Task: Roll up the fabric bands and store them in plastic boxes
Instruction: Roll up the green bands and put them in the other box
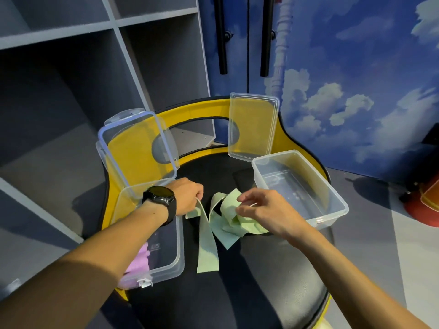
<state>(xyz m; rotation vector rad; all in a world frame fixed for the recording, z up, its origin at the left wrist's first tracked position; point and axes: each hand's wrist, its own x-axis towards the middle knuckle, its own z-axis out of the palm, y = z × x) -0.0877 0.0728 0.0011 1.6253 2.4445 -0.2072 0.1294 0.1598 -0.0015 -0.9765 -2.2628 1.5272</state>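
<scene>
We work on a black chair seat (237, 293) with a yellow back. The left box (166, 252) sits at the seat's left edge, pink rolls (140, 262) inside; the right box (301, 186) at the right edge looks empty. Both lids (140, 148) lean on the back. Between the boxes lies a tangled green band (225, 222). Our left hand (187, 195) pinches one end, our right hand (261, 207) pinches a fold. We judge untangling comes first, then rolling; the seat's near half offers room.
</scene>
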